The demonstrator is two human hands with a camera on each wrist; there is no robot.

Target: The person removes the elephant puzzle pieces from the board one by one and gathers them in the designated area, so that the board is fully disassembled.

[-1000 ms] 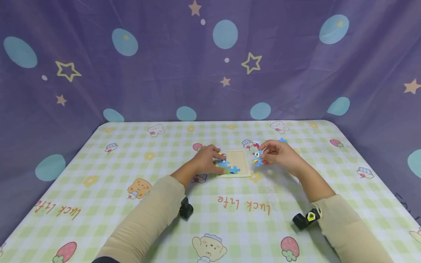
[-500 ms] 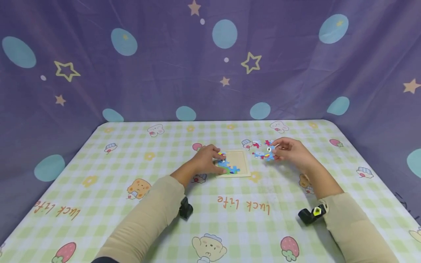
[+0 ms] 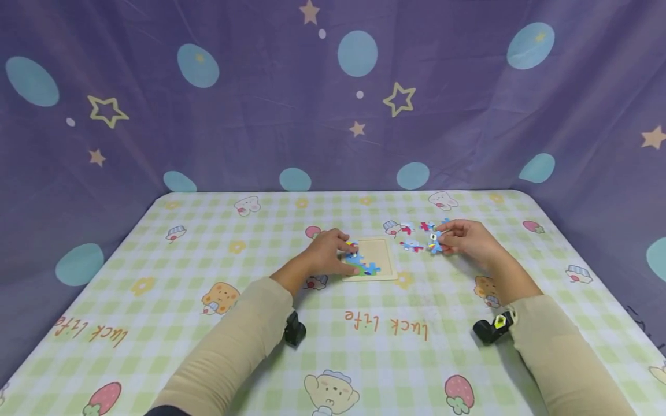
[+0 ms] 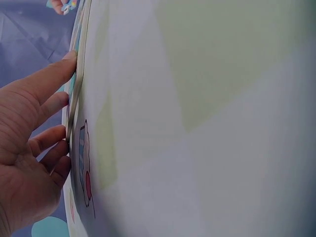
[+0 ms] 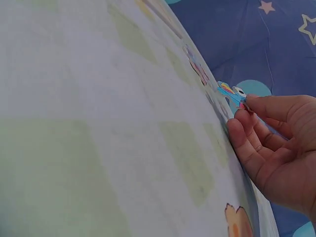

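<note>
A shallow wooden puzzle tray (image 3: 392,267) lies on the table, with joined blue and green pieces (image 3: 370,269) along its left and lower sides. My left hand (image 3: 326,253) rests at the tray's left side, thumb and fingers spread over the rim and the fitted pieces. In the left wrist view the thumb (image 4: 61,69) lies on the tray's edge. To the right of the tray, my right hand (image 3: 468,238) pinches a blue puzzle piece (image 5: 233,93) with an eye and a yellow-red patch between thumb and fingers, close over the table.
Several loose puzzle pieces lie between tray and right hand: a red-and-white one (image 3: 407,229), a red one (image 3: 427,226) and a blue-red one (image 3: 412,247). A checked cloth (image 3: 291,358) covers the table. Behind hangs a purple curtain (image 3: 270,115).
My right hand has moved right, away from the tray, carrying the pinched puzzle piece and uncovering loose pieces. The left hand has stayed on the tray.
</note>
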